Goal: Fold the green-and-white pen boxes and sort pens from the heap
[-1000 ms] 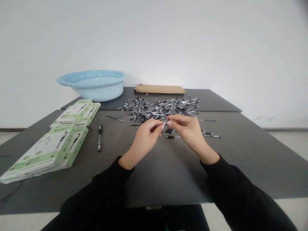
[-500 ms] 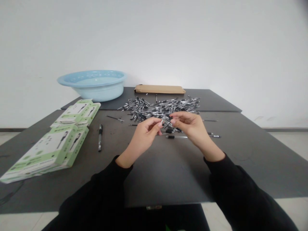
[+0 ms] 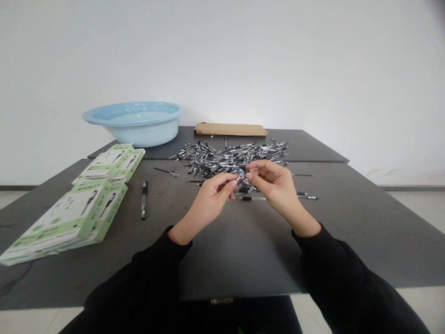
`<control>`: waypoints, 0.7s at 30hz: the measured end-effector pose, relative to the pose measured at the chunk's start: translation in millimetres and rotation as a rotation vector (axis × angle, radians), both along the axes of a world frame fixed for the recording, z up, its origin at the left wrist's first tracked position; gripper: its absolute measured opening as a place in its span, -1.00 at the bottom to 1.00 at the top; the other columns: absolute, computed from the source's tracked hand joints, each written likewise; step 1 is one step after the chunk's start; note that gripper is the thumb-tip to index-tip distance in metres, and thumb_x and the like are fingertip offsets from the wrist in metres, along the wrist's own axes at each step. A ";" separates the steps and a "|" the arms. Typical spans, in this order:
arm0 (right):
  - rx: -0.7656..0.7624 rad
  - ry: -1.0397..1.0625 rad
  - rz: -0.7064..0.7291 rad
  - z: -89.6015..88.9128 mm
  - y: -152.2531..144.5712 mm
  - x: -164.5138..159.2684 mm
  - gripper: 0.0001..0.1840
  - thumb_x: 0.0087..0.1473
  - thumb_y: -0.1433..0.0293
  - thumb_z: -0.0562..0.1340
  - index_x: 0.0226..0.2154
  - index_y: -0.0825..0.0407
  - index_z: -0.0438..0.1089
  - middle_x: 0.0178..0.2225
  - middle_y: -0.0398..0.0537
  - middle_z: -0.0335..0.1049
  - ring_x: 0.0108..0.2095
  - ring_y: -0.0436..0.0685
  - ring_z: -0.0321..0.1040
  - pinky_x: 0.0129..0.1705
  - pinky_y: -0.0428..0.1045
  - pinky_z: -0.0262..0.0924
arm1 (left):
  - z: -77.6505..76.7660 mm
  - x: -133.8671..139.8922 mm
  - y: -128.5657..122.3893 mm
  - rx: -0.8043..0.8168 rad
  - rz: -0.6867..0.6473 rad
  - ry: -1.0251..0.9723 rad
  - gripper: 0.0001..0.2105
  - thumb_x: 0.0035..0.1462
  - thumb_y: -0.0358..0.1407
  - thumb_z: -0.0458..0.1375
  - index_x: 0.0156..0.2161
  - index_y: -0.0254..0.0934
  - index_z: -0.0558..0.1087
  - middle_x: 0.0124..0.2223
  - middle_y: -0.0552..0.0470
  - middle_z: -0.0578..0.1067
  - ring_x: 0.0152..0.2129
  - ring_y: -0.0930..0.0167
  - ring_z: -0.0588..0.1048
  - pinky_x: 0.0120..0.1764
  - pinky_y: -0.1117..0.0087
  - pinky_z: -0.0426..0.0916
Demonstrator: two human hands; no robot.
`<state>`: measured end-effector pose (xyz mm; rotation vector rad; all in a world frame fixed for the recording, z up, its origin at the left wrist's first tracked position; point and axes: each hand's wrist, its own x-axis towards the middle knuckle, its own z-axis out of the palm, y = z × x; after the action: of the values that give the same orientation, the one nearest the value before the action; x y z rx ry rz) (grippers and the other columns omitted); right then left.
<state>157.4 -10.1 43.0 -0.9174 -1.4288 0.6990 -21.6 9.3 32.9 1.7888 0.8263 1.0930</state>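
Note:
My left hand [image 3: 216, 194] is closed in a pinch on the near end of a clear and dark pen [image 3: 240, 180]. Close beside it, my right hand [image 3: 273, 182] pinches a small black pen part at the pen's far end; the fingertips hide most of it. Whether the two pieces are joined cannot be made out. Both hands are above the near edge of a pile of black and clear pens [image 3: 208, 160]. Under the right hand, a loose pen [image 3: 251, 198] lies across the table.
One assembled black pen [image 3: 143, 199] lies alone left of my hands. Green and white pen boxes [image 3: 66, 211] are stacked at the left. A light blue basin [image 3: 142, 132] stands behind them. A flat brown cardboard piece [image 3: 231, 129] lies at the back of the dark table [image 3: 239, 260].
My hands have shifted only slightly, with the left wrist turned a little. The piece between the fingertips now looks darker and spans the gap between both hands.

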 end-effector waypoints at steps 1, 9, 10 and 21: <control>0.004 -0.004 -0.001 0.0 -0.4 -0.5 -0.78 0.01 0.26 0.40 -0.28 0.02 0.51 -0.47 -0.14 0.45 -0.45 0.02 0.35 -0.38 -0.02 0.30 | -0.4 0.4 0.0 0.000 -0.004 -0.004 -0.77 0.24 -0.18 0.14 -0.16 -0.29 0.54 -0.50 0.10 0.45 -0.54 0.45 0.41 -0.39 0.42 0.34; -0.016 -0.008 0.008 -2.3 -0.4 -2.8 -0.78 0.00 0.26 0.41 -0.28 0.02 0.54 -0.48 -0.14 0.45 -0.45 0.03 0.35 -0.38 -0.03 0.30 | 0.2 2.4 -1.8 -0.049 -0.003 -0.049 -0.77 0.21 -0.18 0.18 -0.15 -0.30 0.55 -0.50 0.12 0.43 -0.56 0.48 0.40 -0.45 0.46 0.30; -0.017 -0.012 0.009 -2.6 -0.2 -2.8 -0.77 0.00 0.25 0.41 -0.28 0.02 0.55 -0.47 -0.13 0.45 -0.44 0.03 0.35 -0.38 -0.02 0.31 | 0.6 2.3 -2.2 -0.054 0.003 -0.055 -0.77 0.20 -0.18 0.19 -0.16 -0.29 0.55 -0.50 0.12 0.43 -0.56 0.49 0.40 -0.45 0.46 0.30; -0.022 0.045 0.039 -2.8 -0.1 -2.7 -0.81 0.02 0.27 0.42 -0.26 -0.03 0.62 -0.38 -0.11 0.54 -0.40 0.03 0.41 -0.32 -0.02 0.32 | -1.7 2.1 0.1 -0.150 -0.013 -0.075 -0.67 0.20 -0.12 0.17 -0.05 -0.30 0.51 -0.51 0.13 0.40 -0.61 0.51 0.35 -0.51 0.47 0.26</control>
<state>154.7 -10.2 40.2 -0.8872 -1.4045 0.7615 -19.5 9.4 31.2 1.6170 0.8280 1.0552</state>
